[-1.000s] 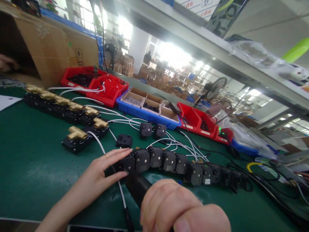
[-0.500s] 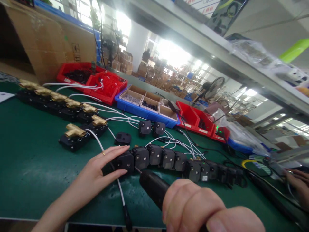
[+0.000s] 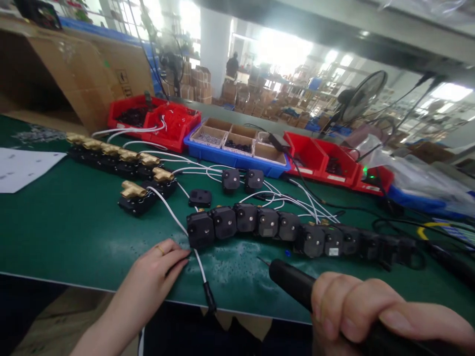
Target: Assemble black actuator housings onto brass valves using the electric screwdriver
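Observation:
My right hand (image 3: 356, 309) is wrapped round a black electric screwdriver (image 3: 293, 282), its thin bit pointing left just above the table. My left hand (image 3: 159, 264) rests low on the table, thumb and fingers drawn together in a pinch beside a white cable (image 3: 200, 264). What lies between those fingertips, if anything, is too small to make out. Just beyond them stands the leftmost black square box (image 3: 200, 230) of a curved row. Behind it a black cover-like piece (image 3: 200, 198) lies flat. Two more black boxes (image 3: 230, 180) stand farther back.
Brass T-fittings (image 3: 133, 189) on black bases line the left. Red bins (image 3: 174, 126), a blue divided tray (image 3: 237, 160) and more red bins (image 3: 308, 158) run along the back. White cables cross the table behind the box row. A cardboard box (image 3: 89, 74) stands back left.
My left hand has let go of the leftmost black box and moved down beside the cable. The screwdriver has drawn back right, away from the boxes. The camera view has turned.

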The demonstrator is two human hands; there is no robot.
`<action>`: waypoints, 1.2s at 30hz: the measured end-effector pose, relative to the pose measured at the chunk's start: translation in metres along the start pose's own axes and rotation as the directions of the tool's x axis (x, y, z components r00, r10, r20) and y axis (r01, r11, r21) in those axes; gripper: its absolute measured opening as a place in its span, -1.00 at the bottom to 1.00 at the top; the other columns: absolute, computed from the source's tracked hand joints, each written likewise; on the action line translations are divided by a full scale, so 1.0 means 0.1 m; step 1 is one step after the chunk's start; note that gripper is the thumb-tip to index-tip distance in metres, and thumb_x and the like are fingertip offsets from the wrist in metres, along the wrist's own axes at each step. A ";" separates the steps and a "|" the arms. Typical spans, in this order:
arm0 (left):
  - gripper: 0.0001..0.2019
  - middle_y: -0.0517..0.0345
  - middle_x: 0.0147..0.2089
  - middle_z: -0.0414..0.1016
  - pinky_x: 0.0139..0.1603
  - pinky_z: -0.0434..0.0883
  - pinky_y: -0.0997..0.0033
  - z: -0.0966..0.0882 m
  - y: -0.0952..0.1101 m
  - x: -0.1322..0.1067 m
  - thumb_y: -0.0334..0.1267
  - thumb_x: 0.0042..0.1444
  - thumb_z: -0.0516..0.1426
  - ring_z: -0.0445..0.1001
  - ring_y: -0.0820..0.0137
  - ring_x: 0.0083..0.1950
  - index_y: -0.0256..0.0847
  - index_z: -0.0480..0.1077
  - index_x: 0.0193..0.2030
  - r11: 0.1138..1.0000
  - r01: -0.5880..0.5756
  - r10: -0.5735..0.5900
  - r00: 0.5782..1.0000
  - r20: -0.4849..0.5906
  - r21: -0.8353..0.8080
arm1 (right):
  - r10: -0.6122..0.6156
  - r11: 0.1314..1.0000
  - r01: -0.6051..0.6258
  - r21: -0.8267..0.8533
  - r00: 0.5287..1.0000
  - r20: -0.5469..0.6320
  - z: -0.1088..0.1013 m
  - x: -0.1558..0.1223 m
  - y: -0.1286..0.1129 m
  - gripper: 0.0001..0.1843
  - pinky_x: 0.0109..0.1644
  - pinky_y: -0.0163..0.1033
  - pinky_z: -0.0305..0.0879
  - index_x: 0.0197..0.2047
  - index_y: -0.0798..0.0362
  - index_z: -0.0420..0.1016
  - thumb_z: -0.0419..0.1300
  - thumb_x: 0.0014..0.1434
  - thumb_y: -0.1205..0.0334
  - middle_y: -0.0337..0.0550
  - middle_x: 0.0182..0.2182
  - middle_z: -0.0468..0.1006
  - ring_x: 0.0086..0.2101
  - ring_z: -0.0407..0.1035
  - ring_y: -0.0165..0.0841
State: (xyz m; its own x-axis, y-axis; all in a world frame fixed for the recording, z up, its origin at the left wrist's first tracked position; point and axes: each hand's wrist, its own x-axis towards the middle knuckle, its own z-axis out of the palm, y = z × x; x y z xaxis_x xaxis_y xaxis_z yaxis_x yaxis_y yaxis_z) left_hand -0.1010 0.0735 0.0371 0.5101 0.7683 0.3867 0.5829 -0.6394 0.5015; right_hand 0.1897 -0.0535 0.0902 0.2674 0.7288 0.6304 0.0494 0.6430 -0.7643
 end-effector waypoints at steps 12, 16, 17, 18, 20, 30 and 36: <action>-0.71 0.00 -0.23 0.61 -0.20 0.56 0.25 -0.02 0.07 0.11 -0.30 0.31 -0.04 0.60 0.20 -0.21 -0.17 0.51 -0.29 0.975 -0.093 0.066 0.988 0.141 0.200 | -0.182 0.976 0.188 0.109 0.981 -0.061 0.39 0.20 -0.10 -0.81 -0.61 -0.29 0.42 -0.07 -0.02 0.56 0.13 0.43 0.15 -0.29 -0.57 0.53 -0.67 0.41 -0.40; -0.82 0.16 -0.34 0.53 -0.33 0.49 0.39 -0.12 0.13 0.11 -0.25 0.27 0.06 0.54 0.33 -0.34 -0.12 0.45 -0.32 0.998 0.021 -0.025 0.998 0.057 0.059 | -0.172 0.975 0.182 0.128 0.981 -0.085 0.44 0.18 -0.03 -0.82 -0.62 -0.28 0.43 -0.08 -0.01 0.56 0.15 0.41 0.14 -0.30 -0.58 0.52 -0.70 0.39 -0.40; -0.85 0.19 -0.33 0.52 -0.33 0.47 0.41 -0.15 0.16 0.11 -0.24 0.28 0.08 0.54 0.35 -0.34 -0.10 0.45 -0.29 0.998 0.040 -0.039 0.999 -0.003 0.041 | -0.170 0.974 0.180 0.137 0.982 -0.081 0.45 0.17 -0.01 -0.80 -0.61 -0.28 0.43 -0.08 -0.01 0.55 0.13 0.42 0.13 -0.29 -0.58 0.52 -0.69 0.40 -0.40; -0.88 0.20 -0.30 0.52 -0.30 0.46 0.42 -0.18 0.19 0.11 -0.23 0.29 0.10 0.53 0.37 -0.32 -0.09 0.45 -0.25 0.998 0.049 -0.046 0.996 -0.078 0.039 | -0.165 0.974 0.176 0.145 0.983 -0.082 0.46 0.17 0.00 -0.79 -0.60 -0.27 0.43 -0.08 -0.01 0.55 0.12 0.43 0.13 -0.28 -0.57 0.53 -0.68 0.41 -0.39; -0.93 0.22 -0.23 0.53 -0.19 0.45 0.40 -0.21 0.26 0.12 -0.23 0.32 0.13 0.53 0.37 -0.26 -0.07 0.44 -0.18 0.996 0.044 -0.027 0.975 -0.220 0.073 | -0.158 0.973 0.169 0.155 0.984 -0.081 0.47 0.16 0.03 -0.80 -0.58 -0.27 0.41 -0.08 0.00 0.54 0.12 0.43 0.13 -0.28 -0.56 0.53 -0.67 0.41 -0.39; -0.95 0.22 -0.23 0.50 -0.15 0.39 0.41 -0.12 0.35 0.27 -0.32 0.35 0.13 0.51 0.41 -0.23 -0.10 0.40 -0.17 0.992 0.005 0.032 0.960 -0.278 0.130 | -0.137 0.988 0.127 0.087 0.983 0.124 0.45 0.35 -0.07 -0.75 -0.52 -0.29 0.43 -0.02 -0.06 0.53 0.03 0.47 0.12 -0.27 -0.58 0.53 -0.65 0.45 -0.37; -0.91 0.25 -0.28 0.49 -0.20 0.39 0.42 -0.16 0.34 0.29 -0.26 0.33 0.14 0.50 0.41 -0.27 -0.09 0.43 -0.24 0.998 0.054 -0.048 0.959 -0.278 0.014 | -0.169 0.967 0.108 0.232 0.950 0.263 0.56 0.52 -0.12 -0.54 -0.43 -0.23 0.55 -0.11 0.00 0.55 -0.18 0.51 0.15 -0.18 -0.54 0.52 -0.55 0.52 -0.33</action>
State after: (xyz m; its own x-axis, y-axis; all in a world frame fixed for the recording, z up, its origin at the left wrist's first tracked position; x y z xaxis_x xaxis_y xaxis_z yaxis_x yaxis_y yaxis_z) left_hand -0.0761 0.0742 0.0777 0.2856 0.7763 0.5620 0.6188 -0.5971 0.5105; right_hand 0.1493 -0.0096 0.1399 -0.0077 0.6455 0.7638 -0.1464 0.7548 -0.6394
